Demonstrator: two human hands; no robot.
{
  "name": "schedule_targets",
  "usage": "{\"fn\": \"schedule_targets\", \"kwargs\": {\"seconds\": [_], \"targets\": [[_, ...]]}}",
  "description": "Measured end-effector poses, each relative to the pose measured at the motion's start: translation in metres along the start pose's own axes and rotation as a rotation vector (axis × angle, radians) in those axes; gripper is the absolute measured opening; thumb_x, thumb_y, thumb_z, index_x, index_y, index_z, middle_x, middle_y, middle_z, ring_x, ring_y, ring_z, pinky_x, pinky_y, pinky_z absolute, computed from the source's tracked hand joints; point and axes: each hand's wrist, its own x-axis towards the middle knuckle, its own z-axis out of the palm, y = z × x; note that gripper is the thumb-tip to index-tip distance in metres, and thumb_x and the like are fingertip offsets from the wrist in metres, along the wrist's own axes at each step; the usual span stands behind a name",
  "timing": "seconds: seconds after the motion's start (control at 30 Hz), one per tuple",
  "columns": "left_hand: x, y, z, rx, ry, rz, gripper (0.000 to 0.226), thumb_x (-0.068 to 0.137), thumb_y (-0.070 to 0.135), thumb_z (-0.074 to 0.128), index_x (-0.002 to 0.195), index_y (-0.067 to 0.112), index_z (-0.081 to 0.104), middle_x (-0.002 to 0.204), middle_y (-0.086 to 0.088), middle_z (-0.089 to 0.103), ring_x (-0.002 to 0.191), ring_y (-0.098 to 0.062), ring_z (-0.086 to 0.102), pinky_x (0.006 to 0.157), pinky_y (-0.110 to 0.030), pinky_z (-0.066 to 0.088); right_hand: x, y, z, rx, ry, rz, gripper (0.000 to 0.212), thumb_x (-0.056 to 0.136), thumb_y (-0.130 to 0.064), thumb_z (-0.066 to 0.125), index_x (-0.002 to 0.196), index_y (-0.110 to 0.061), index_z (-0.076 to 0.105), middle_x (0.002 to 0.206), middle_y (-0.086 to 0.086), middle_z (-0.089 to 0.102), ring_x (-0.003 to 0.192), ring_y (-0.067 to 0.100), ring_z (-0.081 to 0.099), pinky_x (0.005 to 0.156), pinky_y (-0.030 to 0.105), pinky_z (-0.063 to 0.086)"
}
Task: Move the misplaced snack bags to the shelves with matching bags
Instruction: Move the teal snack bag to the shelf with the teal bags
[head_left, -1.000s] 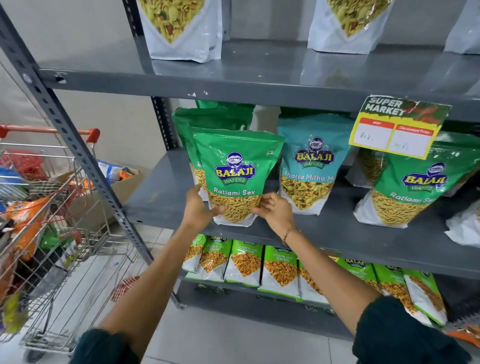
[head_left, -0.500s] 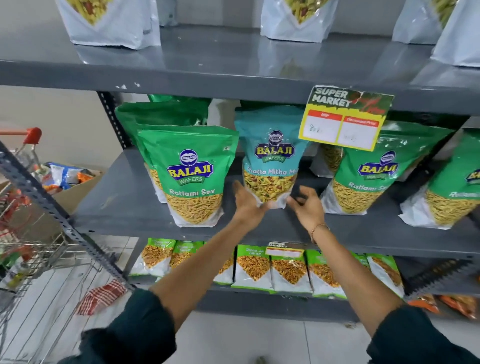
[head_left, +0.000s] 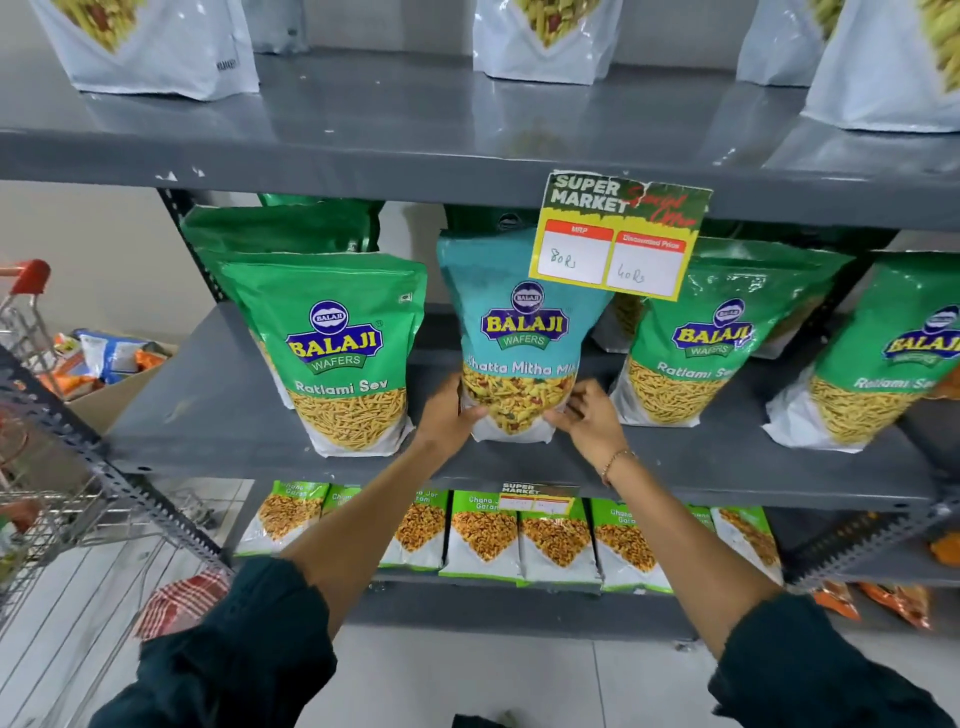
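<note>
A teal Khatta Mitha Mix bag (head_left: 519, 332) stands upright on the middle grey shelf (head_left: 208, 415), among green Ratlami Sev bags (head_left: 332, 353) to its left and right. My left hand (head_left: 447, 415) grips the teal bag's lower left corner. My right hand (head_left: 587, 415) holds its lower right corner. A yellow price tag (head_left: 618, 234) hangs from the shelf above and covers the bag's top right.
White snack pouches (head_left: 156, 47) line the top shelf. Green Chana Jor Garam packs (head_left: 483, 535) fill the lower shelf. A shopping cart (head_left: 31, 467) stands at the left, with a cardboard box of packets (head_left: 109, 364) behind it. An angled steel upright (head_left: 104, 467) crosses the lower left.
Both hands let go of the left Ratlami Sev bag, moved right and closed on the bottom corners of the teal Khatta Mitha bag. The view shifted right.
</note>
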Motion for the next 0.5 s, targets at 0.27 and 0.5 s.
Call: {"fn": "schedule_targets", "kwargs": {"seconds": [0.27,0.5], "targets": [[-0.075,0.006,0.003,0.028,-0.047,0.124,0.04,0.079,0.017,0.07,0.11,0.003,0.047,0.074,0.004,0.051,0.075,-0.016,0.048,0.059,-0.026,0.033,-0.095,0.004,-0.023,0.038,0.09,-0.026,0.038,0.065,-0.003,0.077,0.083,-0.015,0.046,0.091,0.009,0.063,0.088,0.021,0.061,0.084,0.034,0.052],[-0.14,0.029,-0.023,0.048,-0.06,0.289,0.037,0.074,0.02,0.075,0.095,0.016,0.045,0.06,0.004,0.031,0.058,-0.012,0.029,0.051,-0.021,0.029,-0.176,-0.026,-0.031,0.094,0.142,-0.098,0.04,0.062,0.0,0.078,0.082,-0.013,0.046,0.086,0.004,0.062,0.085,0.016,0.061,0.085,0.033,0.052]]}}
